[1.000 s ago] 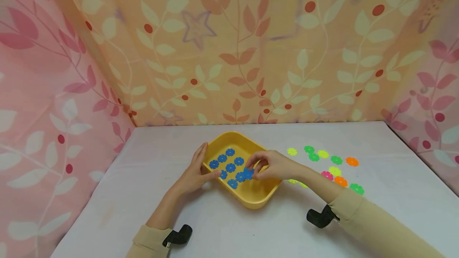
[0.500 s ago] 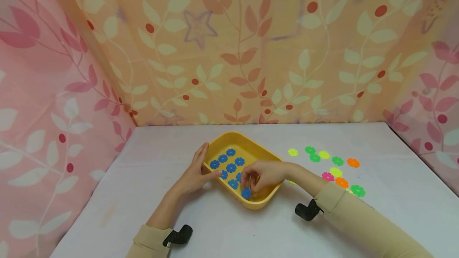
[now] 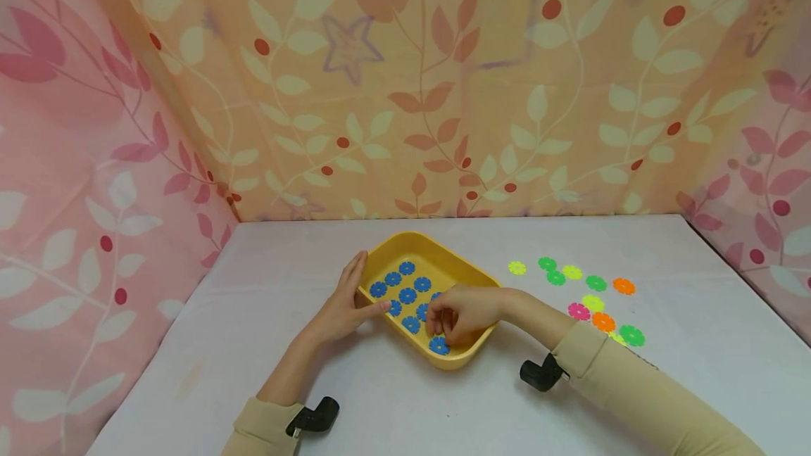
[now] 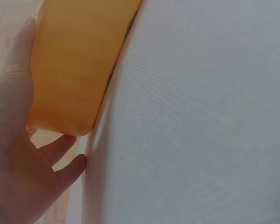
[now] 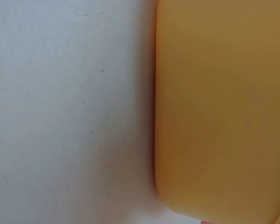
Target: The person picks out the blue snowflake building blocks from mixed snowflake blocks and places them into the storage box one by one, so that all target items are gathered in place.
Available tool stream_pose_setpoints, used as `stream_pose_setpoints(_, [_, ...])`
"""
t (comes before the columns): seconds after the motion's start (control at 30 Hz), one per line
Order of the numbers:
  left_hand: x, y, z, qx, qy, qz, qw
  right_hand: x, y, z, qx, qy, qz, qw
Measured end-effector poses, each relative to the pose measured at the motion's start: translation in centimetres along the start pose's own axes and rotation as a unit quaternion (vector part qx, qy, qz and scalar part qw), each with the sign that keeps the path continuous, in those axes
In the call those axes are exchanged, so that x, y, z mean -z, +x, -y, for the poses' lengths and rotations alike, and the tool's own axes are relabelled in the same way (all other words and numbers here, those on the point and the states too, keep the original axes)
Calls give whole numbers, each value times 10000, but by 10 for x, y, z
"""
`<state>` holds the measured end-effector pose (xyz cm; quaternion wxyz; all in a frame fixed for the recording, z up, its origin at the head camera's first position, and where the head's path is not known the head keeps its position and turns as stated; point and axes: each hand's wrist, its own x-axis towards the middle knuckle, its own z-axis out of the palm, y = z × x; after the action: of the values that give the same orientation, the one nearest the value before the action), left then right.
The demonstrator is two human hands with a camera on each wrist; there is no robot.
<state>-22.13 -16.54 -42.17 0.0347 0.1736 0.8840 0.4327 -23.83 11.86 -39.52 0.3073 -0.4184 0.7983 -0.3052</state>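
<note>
A yellow plastic tray [image 3: 446, 264] stands turned at an angle on the white table. My left hand [image 3: 342, 312] grips its left end, thumb over the rim. In the left wrist view the hand's [image 4: 23, 154] fingers lie against the outer wall of the tray [image 4: 79, 65]. Several blue interlocking snowflake discs [image 3: 407, 295] lie flat in the tray. My right hand [image 3: 474, 312] reaches inside with bent fingers, its thumb and fingertips at the edge of the nearest blue disc [image 3: 439, 345]. Whether they still pinch this disc is unclear. The hand partly covers other discs.
To the tray's right lie loose snowflake discs: several green [image 3: 596, 283], several yellow [image 3: 593, 303], orange [image 3: 624, 286] and one pink [image 3: 579, 312]. My right forearm partly covers one yellow disc. The right wrist view shows only the tray's outside [image 5: 219, 102] and tabletop.
My right hand has moved toward the tray's near corner with a blue disc, which has gone from tilted at the fingertips to flat on the bottom. The left hand stays put.
</note>
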Motion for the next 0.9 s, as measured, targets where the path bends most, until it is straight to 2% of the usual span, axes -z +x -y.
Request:
stream_pose_setpoints(0.3, [0, 0, -1, 19, -10, 0, 10000, 0, -1, 1, -2, -5, -33, 10000])
stream_pose_setpoints(0.57, [-2, 1, -1, 23, -10, 39, 10000, 2, -6, 0, -5, 409, -215, 9989])
stream_pose_setpoints(0.77, [-1, 1, 0, -20, 25, 35, 10000, 7, -14, 4, 66, 474, -751, 9960])
stream_pose_setpoints(0.9, [0, 1, 2, -116, 58, 6, 9999, 12, -26, 5, 180, 784, -1288, 9884])
